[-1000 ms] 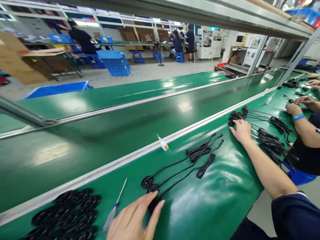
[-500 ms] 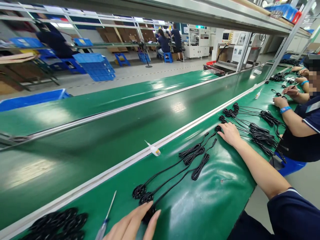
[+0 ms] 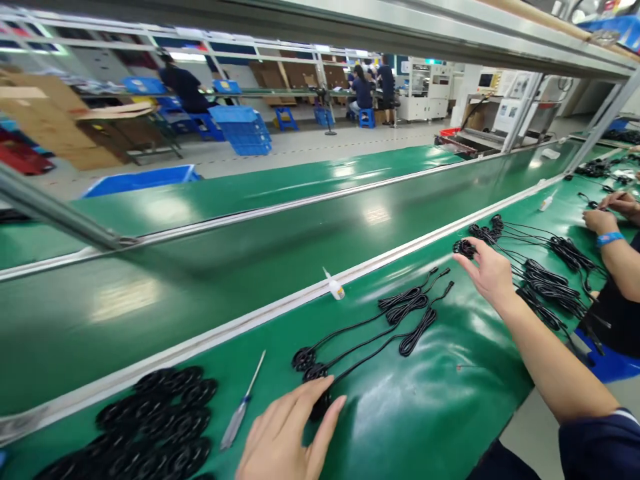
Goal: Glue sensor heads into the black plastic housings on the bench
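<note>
My left hand (image 3: 287,433) lies flat on the green bench (image 3: 425,413), fingers stretched over the nearest of three black round parts (image 3: 303,359) with coiled black cables (image 3: 410,310). My right hand (image 3: 487,273) reaches out to the right, lifted a little, thumb and fingers pinched on a black round part (image 3: 465,249) at the edge of a pile of black cables (image 3: 540,277).
A heap of black discs (image 3: 155,420) lies at the near left beside a clear-handled screwdriver (image 3: 243,403). A small glue bottle (image 3: 334,285) rests by the white rail of the conveyor belt (image 3: 250,247). A co-worker's arm with a blue wristband (image 3: 610,238) works at the right.
My right hand has lifted off the bench and closed on a round part from the cable pile. My left hand stays on the near part. The view has shifted slightly.
</note>
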`<control>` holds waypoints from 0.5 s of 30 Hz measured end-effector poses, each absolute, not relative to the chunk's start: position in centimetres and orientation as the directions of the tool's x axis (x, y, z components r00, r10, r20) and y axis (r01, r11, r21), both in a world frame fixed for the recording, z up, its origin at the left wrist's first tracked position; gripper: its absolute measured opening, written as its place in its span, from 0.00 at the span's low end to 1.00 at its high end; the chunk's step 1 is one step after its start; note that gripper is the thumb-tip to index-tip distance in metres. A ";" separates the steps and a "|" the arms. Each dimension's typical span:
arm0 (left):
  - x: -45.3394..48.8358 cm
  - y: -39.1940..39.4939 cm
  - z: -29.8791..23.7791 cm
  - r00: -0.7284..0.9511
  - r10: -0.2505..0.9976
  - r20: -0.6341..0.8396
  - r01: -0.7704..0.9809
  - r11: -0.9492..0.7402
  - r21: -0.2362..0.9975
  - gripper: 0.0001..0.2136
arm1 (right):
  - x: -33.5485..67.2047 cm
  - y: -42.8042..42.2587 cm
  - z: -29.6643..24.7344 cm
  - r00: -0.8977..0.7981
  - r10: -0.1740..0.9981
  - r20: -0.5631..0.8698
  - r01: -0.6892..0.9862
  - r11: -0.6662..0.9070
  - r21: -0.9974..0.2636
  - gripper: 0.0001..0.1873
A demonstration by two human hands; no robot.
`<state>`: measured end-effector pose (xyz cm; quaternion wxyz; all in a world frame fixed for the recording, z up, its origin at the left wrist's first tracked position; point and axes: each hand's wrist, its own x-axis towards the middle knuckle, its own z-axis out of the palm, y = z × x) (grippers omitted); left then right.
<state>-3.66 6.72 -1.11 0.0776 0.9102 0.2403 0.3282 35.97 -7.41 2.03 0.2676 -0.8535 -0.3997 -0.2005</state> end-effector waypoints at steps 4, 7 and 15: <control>-3.3 4.0 -0.2 0.579 0.772 0.262 0.337 -0.519 0.785 0.17 | 27.6 -7.1 5.4 0.349 0.708 0.614 0.930 -0.181 -0.320 0.29; -2.3 1.4 0.3 0.616 0.776 0.135 -0.071 -0.116 0.991 0.25 | 21.4 -6.8 5.5 0.062 0.766 0.640 0.932 0.184 -0.311 0.26; -0.6 -0.7 0.6 0.709 0.703 0.061 -0.439 0.372 0.818 0.19 | 16.2 -6.3 2.9 -0.130 0.759 0.638 0.874 0.391 -0.288 0.20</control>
